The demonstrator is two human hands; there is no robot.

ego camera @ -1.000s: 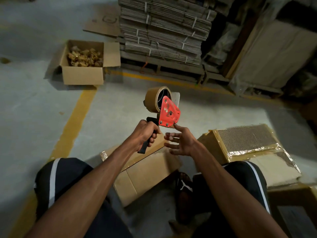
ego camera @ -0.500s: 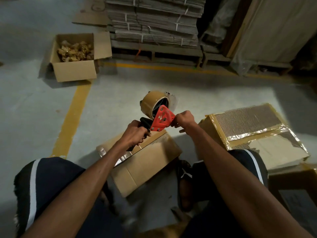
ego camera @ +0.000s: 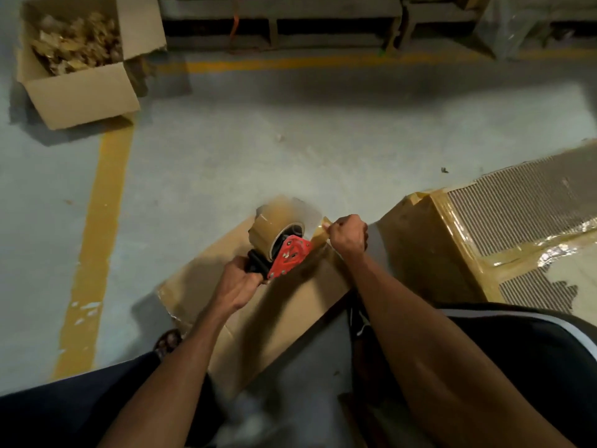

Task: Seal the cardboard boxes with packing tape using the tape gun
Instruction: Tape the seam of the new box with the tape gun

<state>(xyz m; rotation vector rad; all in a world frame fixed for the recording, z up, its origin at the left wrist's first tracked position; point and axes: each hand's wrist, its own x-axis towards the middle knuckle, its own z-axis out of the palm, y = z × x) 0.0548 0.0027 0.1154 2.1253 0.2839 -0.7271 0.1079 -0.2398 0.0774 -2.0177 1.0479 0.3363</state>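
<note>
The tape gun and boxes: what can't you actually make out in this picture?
All in the head view:
- Tape gun handle: hidden inside the left hand.
- Tape end: pinched by the right hand; whether it touches the box is unclear.
- Box's near end: covered by the forearms.
- Wrapped box: cut off by the right edge.
- Open box contents: too blurred to identify.

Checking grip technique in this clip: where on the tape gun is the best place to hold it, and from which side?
By the black handle at the near end of the tape gun, coming from the person's side. The roll and red side plate sit at the far end, so the left hand wrapped round the handle leaves the tape's exit free for the right hand, which pinches the loose tape end over the cardboard box.
</note>
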